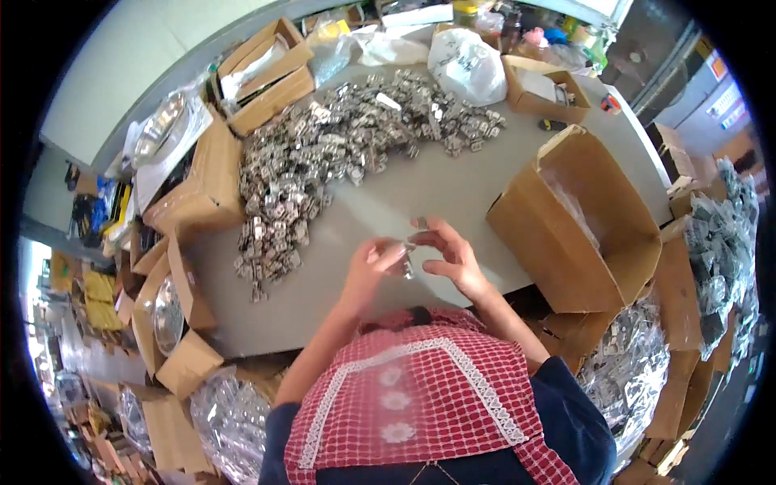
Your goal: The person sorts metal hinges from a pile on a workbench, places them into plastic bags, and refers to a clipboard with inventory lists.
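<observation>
- Head view: both hands meet over the near edge of the grey worktop (453,182), just in front of the person's red checked apron (420,388).
- The left hand (368,271) has its fingers (388,255) closed around a small shiny metal piece (406,265); the picture is blurred there, so its exact shape cannot be told.
- The right hand (449,255) curls its fingers (428,237) in a pinch on the same metal piece from the other side, with a second small part (420,221) at its fingertips.
- A long heap of metal parts (323,153) curves across the worktop beyond the hands, well apart from them.
- A large open cardboard box (574,226) lined with clear film stands just right of the right hand.
- More open cardboard boxes (267,73) line the far left edge, with white plastic bags (465,61) and a smaller box (541,89) behind the heap.
- Bagged metal parts (630,364) lie below the worktop on the right.
</observation>
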Available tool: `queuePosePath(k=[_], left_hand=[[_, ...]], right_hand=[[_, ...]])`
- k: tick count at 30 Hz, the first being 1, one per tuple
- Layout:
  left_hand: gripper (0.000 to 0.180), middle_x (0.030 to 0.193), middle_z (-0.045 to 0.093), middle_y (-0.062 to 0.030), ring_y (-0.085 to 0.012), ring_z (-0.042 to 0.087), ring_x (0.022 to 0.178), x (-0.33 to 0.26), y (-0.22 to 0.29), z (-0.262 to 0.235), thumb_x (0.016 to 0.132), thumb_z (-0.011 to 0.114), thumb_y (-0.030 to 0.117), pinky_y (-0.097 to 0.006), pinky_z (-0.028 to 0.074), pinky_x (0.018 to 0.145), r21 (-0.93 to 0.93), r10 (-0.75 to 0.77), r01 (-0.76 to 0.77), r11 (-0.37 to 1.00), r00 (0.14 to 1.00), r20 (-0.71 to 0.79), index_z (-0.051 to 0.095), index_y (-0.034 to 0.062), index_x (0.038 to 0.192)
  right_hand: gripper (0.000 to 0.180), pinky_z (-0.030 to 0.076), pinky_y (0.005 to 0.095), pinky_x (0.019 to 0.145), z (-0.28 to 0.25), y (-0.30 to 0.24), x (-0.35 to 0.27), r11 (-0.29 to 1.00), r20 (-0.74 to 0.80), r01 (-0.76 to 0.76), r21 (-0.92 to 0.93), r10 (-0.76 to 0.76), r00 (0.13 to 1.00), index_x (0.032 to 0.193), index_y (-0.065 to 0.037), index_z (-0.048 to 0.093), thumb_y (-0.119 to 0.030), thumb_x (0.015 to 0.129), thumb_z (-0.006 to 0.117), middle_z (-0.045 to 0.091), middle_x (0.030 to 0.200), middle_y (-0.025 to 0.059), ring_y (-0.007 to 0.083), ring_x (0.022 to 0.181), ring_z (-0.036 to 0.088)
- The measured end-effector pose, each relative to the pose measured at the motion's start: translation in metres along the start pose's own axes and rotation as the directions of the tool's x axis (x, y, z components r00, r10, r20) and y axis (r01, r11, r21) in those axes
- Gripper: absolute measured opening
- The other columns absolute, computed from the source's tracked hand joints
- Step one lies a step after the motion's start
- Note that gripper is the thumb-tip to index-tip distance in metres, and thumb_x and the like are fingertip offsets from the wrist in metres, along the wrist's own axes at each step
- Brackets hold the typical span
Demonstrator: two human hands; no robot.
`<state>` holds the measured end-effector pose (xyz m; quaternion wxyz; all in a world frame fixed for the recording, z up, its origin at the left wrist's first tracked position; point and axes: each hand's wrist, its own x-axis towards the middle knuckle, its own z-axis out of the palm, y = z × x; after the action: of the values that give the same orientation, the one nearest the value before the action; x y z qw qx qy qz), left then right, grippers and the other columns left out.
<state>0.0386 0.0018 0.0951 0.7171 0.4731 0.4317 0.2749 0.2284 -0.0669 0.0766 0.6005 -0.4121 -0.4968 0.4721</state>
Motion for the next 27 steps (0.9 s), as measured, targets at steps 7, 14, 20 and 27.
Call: queuePosePath(k=[7,14,20,27], left_hand=[[0.037,0.112,0.061,-0.0031,-0.0133,0.055,0.104,0.001,0.007,0.011,0.089,0.066,0.010,-0.029,0.044,0.091,0.060,0.272,-0.280,0.958,0.956,0.113,0.060,0.0012,0.125],[0.035,0.103,0.065,-0.0038,-0.0165,0.061,0.088,0.015,-0.009,0.005,0.098,0.059,0.029,-0.032,0.049,0.077,0.147,0.150,-0.156,0.977,0.987,0.054,0.062,0.0006,0.118],[0.070,0.066,0.063,-0.0171,-0.0302,0.064,0.067,0.019,-0.008,0.006,0.101,0.033,0.057,-0.040,0.048,0.066,0.800,0.113,-0.071,0.596,0.994,0.004,0.070,0.0005,0.082],[0.070,0.066,0.064,-0.0132,-0.0281,0.063,0.066,0.012,-0.004,0.010,0.100,0.032,0.059,-0.039,0.048,0.067,0.732,0.018,0.049,0.679,0.996,-0.083,0.072,0.0026,0.087]], right_hand=[[0.047,0.048,0.0333,0.072,0.005,0.011,-0.007,0.198,0.562,-0.697,0.690,0.460,0.687,0.107,-0.008,0.060,-0.053,0.100,0.047,0.061,0.090,0.0062,0.0149,0.082,0.057],[0.037,0.042,0.0346,0.053,-0.001,0.015,-0.001,0.907,-0.263,-0.417,0.054,0.416,0.871,0.082,-0.008,0.064,-0.040,0.098,0.056,0.056,0.063,0.0040,0.0165,0.055,0.052],[0.033,0.048,0.0408,0.057,0.020,0.001,-0.011,0.691,-0.132,-0.025,-0.722,-0.102,0.986,0.077,-0.002,0.064,-0.032,0.090,0.068,0.061,0.068,0.0146,0.0309,0.062,0.061],[0.029,0.048,0.0416,0.054,0.022,-0.005,-0.007,0.621,-0.124,-0.004,-0.783,-0.151,0.981,0.081,-0.003,0.065,-0.031,0.090,0.067,0.062,0.068,0.0144,0.0341,0.060,0.061]])
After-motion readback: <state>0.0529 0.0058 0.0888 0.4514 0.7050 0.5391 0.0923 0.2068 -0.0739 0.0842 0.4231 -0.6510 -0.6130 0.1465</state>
